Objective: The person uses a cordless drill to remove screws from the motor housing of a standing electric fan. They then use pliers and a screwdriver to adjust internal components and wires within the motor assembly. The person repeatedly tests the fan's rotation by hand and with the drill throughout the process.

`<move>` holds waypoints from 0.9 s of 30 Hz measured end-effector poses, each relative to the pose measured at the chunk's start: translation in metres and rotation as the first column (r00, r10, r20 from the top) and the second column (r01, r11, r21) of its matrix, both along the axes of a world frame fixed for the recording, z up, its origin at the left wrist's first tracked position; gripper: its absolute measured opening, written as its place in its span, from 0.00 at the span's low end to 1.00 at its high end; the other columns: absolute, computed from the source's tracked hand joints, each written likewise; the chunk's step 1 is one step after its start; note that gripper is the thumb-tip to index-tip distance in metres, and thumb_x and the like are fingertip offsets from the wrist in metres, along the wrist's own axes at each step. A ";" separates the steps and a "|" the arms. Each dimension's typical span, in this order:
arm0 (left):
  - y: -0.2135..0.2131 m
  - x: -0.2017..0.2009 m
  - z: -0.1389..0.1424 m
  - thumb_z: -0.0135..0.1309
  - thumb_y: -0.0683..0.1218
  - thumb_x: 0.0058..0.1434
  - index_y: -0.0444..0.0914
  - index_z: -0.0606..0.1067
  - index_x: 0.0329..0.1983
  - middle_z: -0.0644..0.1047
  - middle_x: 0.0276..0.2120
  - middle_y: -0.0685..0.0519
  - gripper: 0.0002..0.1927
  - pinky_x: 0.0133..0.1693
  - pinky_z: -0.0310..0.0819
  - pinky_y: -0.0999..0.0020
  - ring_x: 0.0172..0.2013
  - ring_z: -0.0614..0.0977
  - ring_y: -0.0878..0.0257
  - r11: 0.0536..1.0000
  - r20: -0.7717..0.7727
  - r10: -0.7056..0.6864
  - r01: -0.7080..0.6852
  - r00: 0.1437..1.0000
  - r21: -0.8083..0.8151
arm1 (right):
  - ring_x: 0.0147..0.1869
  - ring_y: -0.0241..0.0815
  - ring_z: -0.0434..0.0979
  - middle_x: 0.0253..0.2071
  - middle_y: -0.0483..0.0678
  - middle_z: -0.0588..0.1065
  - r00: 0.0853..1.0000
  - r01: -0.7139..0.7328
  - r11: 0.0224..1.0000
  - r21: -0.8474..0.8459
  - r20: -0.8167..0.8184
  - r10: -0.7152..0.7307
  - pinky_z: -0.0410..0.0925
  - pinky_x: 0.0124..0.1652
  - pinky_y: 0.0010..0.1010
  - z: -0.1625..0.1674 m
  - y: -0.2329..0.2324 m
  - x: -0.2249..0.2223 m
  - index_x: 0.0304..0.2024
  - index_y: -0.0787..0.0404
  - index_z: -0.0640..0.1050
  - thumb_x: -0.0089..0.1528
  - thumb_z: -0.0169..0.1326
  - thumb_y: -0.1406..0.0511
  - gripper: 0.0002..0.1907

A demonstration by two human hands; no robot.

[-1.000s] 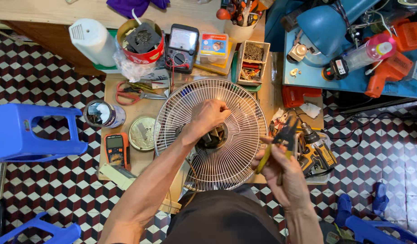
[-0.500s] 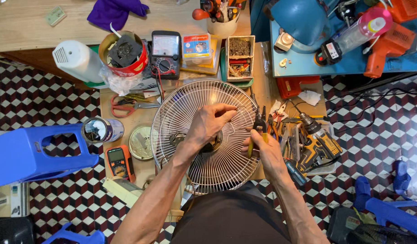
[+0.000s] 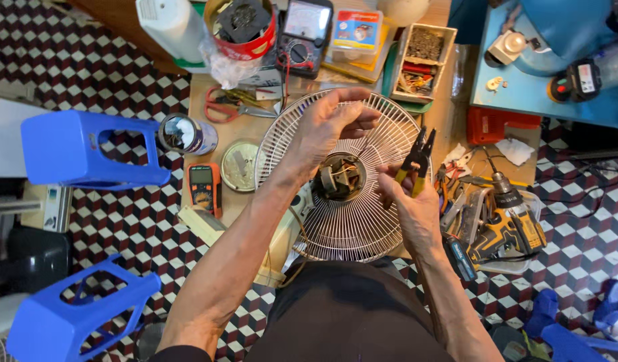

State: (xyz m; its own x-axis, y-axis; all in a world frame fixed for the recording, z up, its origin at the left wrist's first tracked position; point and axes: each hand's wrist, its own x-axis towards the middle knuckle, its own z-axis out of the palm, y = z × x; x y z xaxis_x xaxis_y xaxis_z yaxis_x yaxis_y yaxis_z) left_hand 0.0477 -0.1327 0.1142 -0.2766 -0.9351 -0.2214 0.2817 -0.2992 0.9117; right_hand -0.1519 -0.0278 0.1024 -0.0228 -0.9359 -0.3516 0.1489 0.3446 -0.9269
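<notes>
While steadied from above in the head view, wire fan guard lies flat on tabletop, motor exposed between hands. Left hand curled, fingertips pinching something unclear over the guard; right hand clenched on yellow-handled pliers, tips upward. Cordless drill just right.

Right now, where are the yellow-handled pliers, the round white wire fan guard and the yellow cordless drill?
yellow-handled pliers (image 3: 416, 161), head view, on the dark jaws' pivot.
round white wire fan guard (image 3: 356, 228), head view, on its lower wires.
yellow cordless drill (image 3: 507, 224), head view, on its body.
</notes>
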 end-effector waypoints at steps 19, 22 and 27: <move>0.091 0.132 -0.129 0.58 0.45 0.56 0.37 0.72 0.60 0.79 0.50 0.44 0.26 0.50 0.75 0.59 0.47 0.82 0.52 0.982 0.750 0.191 -0.123 0.633 -0.146 | 0.33 0.38 0.78 0.37 0.53 0.78 0.991 0.107 0.987 0.118 0.063 -0.115 0.71 0.31 0.26 -0.044 -0.074 0.017 0.49 0.63 0.72 0.66 0.59 0.70 0.12; 0.092 0.131 -0.148 0.63 0.46 0.54 0.36 0.74 0.59 0.78 0.51 0.42 0.28 0.53 0.72 0.58 0.50 0.79 0.50 0.966 0.772 0.216 -0.014 0.598 -0.259 | 0.34 0.38 0.78 0.38 0.53 0.78 0.991 0.095 0.987 0.132 0.085 -0.106 0.71 0.32 0.26 -0.048 -0.071 0.017 0.49 0.64 0.72 0.66 0.59 0.70 0.11; 0.089 0.125 -0.129 0.64 0.52 0.57 0.39 0.79 0.51 0.82 0.44 0.47 0.21 0.47 0.77 0.63 0.44 0.84 0.57 0.995 0.784 0.098 -0.065 0.613 -0.073 | 0.34 0.38 0.77 0.38 0.52 0.78 0.990 0.131 0.980 0.148 0.021 -0.136 0.72 0.32 0.27 -0.047 -0.066 0.014 0.47 0.63 0.71 0.67 0.58 0.66 0.11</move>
State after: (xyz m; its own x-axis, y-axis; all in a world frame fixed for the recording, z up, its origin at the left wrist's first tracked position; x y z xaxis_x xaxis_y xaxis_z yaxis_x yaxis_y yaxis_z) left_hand 0.1725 -0.0440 -0.0145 0.0657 -0.9563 -0.2850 -0.5260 -0.2759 0.8045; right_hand -0.1380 -0.0937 0.0556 -0.1313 -0.8635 -0.4870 0.2304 0.4512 -0.8621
